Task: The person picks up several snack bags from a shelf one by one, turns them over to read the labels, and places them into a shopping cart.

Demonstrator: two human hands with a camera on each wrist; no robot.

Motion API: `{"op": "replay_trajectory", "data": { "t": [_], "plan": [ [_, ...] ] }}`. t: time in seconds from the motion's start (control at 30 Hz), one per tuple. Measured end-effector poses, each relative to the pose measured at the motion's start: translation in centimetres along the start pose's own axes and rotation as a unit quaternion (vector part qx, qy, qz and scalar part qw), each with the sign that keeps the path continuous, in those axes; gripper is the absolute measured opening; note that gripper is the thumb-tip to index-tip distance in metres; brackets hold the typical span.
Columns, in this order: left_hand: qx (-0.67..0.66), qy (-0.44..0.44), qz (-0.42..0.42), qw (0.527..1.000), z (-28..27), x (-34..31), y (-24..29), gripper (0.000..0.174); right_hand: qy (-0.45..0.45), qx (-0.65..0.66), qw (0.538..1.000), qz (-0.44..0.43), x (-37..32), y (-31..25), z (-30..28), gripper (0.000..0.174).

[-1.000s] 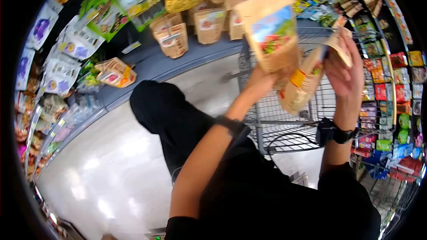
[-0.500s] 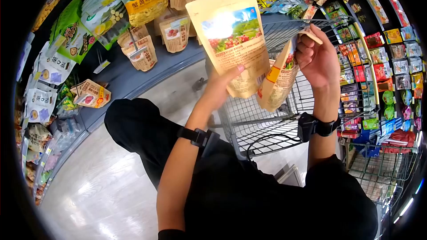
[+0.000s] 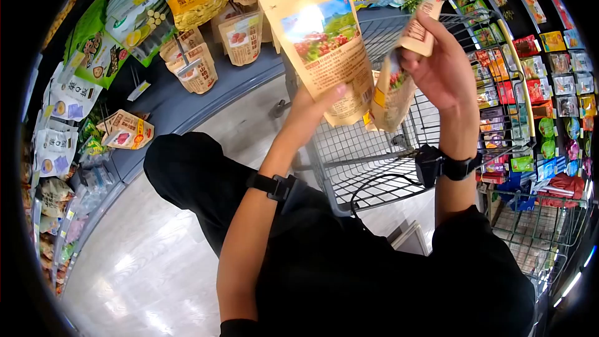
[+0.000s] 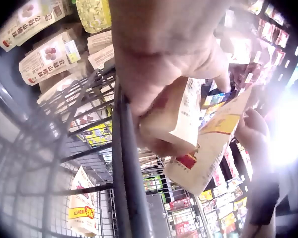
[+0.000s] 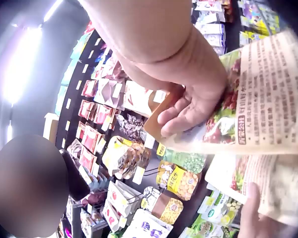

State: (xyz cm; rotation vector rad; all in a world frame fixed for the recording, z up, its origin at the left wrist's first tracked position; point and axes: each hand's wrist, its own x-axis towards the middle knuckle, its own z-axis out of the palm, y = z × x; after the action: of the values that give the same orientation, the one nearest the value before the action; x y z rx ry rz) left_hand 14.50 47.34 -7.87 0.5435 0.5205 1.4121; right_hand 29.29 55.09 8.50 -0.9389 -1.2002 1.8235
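My left hand (image 3: 310, 112) grips a kraft-paper snack pouch (image 3: 326, 50) low on its side, thumb across the printed front. A landscape with red fruit is pictured on this pouch, and its face is turned toward the head camera. My right hand (image 3: 446, 68) holds a second, similar pouch (image 3: 393, 93) by its top edge, which bends over at the fingers. That pouch hangs just right of the first one, tilted. In the right wrist view, small print covers the second pouch (image 5: 270, 99), with curled fingers at its top corner.
Below both hands stands a wire shopping cart (image 3: 368, 178), where another pouch (image 4: 83, 210) lies inside. Hanging kraft pouches (image 3: 242, 36) and other snack bags line the curved shelf (image 3: 193, 109) at left. More packets (image 3: 540, 90) hang at right.
The left hand's pouch has swung left and turned its printed face toward the head camera. My right hand has raised the second pouch slightly, and its top now bends over.
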Motion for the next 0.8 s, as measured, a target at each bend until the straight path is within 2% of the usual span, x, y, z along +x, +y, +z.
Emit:
{"op": "replay_trajectory", "data": {
  "t": [0.03,0.07,0.1,0.13,0.17,0.2,0.23,0.3,0.33,0.37,0.4,0.43,0.5,0.63,0.73,0.77,0.8],
  "plan": [
    [0.043,-0.023,0.026,0.998,0.1,0.0,0.0,0.055,-0.047,0.047,0.997,0.033,0.8,0.3,-0.6,0.027],
    [0.086,-0.048,0.053,0.994,0.3,0.0,-0.1,0.064,-0.022,0.057,0.998,0.016,0.9,1.0,1.2,0.024],
    [0.086,-0.051,0.051,0.994,0.5,0.2,-0.4,0.064,0.004,0.066,0.998,-0.001,0.9,1.6,3.0,0.021],
    [0.162,-0.064,0.094,0.980,0.6,0.5,-0.7,0.073,-0.066,0.082,0.994,0.004,1.2,1.7,2.5,0.025],
    [0.236,-0.076,0.138,0.959,0.8,0.6,-0.8,0.083,-0.067,0.083,0.994,0.004,1.1,1.6,2.9,0.025],
    [0.246,-0.075,0.118,0.959,1.0,0.6,-0.6,0.092,-0.092,0.126,0.988,0.008,0.8,1.3,3.5,0.028],
    [0.246,-0.072,0.119,0.959,1.0,0.5,-0.6,0.092,-0.116,0.169,0.979,0.013,0.7,1.3,4.0,0.031],
    [0.211,-0.046,0.112,0.970,1.3,0.1,-0.5,0.079,-0.104,0.154,0.983,-0.001,0.8,1.9,4.8,0.031],
    [0.210,-0.047,0.112,0.970,1.3,0.0,-0.5,0.079,-0.052,0.129,0.990,-0.015,1.0,2.3,5.2,0.033],
    [0.217,-0.026,0.099,0.971,1.2,-0.2,-0.4,0.070,0.001,0.103,0.994,-0.029,1.2,2.6,5.5,0.035],
    [0.224,-0.004,0.086,0.971,1.1,-0.3,-0.4,0.061,0.012,0.066,0.997,-0.042,1.3,2.6,5.6,0.037],
    [0.222,-0.003,0.088,0.971,1.0,-0.3,-0.3,0.061,0.010,0.064,0.997,-0.041,1.5,2.5,5.5,0.037],
    [0.224,0.012,0.104,0.969,1.1,-0.5,-0.2,0.046,-0.034,0.019,0.999,-0.031,1.8,2.4,5.3,0.036],
    [0.193,0.011,0.074,0.978,1.3,-0.8,0.2,0.040,-0.055,0.003,0.998,-0.011,2.3,2.3,5.0,0.036],
    [0.190,0.066,0.050,0.978,2.4,-1.5,1.0,0.035,-0.062,-0.044,0.997,0.020,2.3,1.7,5.4,0.035],
    [0.189,0.066,0.055,0.978,2.4,-1.5,1.0,0.035,-0.065,-0.047,0.997,0.018,2.4,1.5,5.4,0.035],
    [0.210,0.048,0.051,0.975,2.1,-1.4,0.7,0.044,-0.077,-0.059,0.995,0.027,2.5,1.4,5.4,0.034]
  ]
}}
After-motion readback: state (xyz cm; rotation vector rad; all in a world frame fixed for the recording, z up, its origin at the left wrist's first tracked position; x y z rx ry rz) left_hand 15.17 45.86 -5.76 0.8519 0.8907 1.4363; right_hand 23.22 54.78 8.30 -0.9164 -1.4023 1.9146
